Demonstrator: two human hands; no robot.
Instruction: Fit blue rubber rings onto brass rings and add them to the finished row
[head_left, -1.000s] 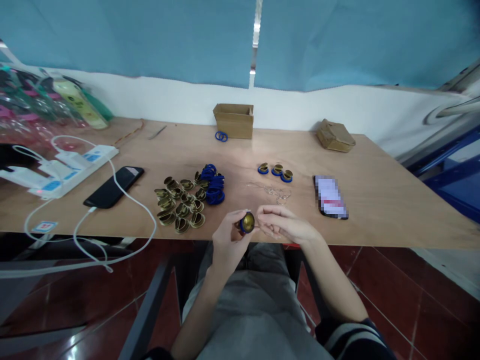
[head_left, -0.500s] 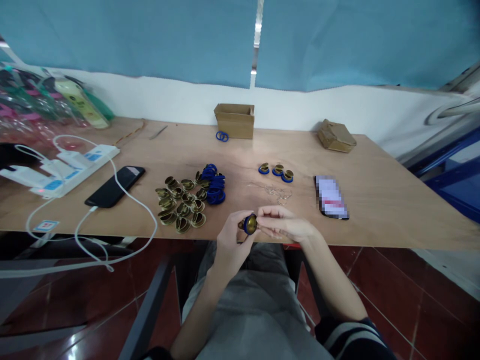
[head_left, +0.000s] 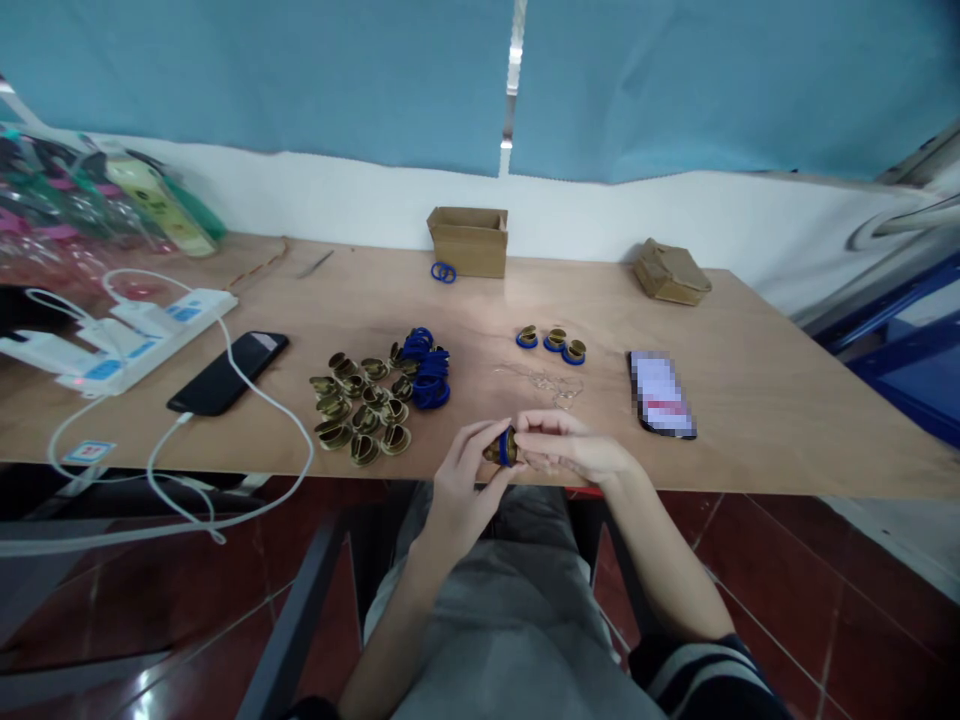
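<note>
At the table's near edge, my left hand pinches a small brass fitting with a blue ring on it. My right hand meets it from the right, its fingertips closed on the same piece. A heap of brass fittings lies to the left on the wooden table, with a pile of blue rings beside it. Three fittings with blue rings on them sit farther back, with thin wire pieces in front of them.
A black phone on a white cable lies left, near white power strips. Another phone lies right. At the back stand an open cardboard box, two blue rings and a closed box. Plastic bags crowd the far left.
The fitting has turned from facing me to edge-on and shifted slightly right. My right fingers have closed onto it.
</note>
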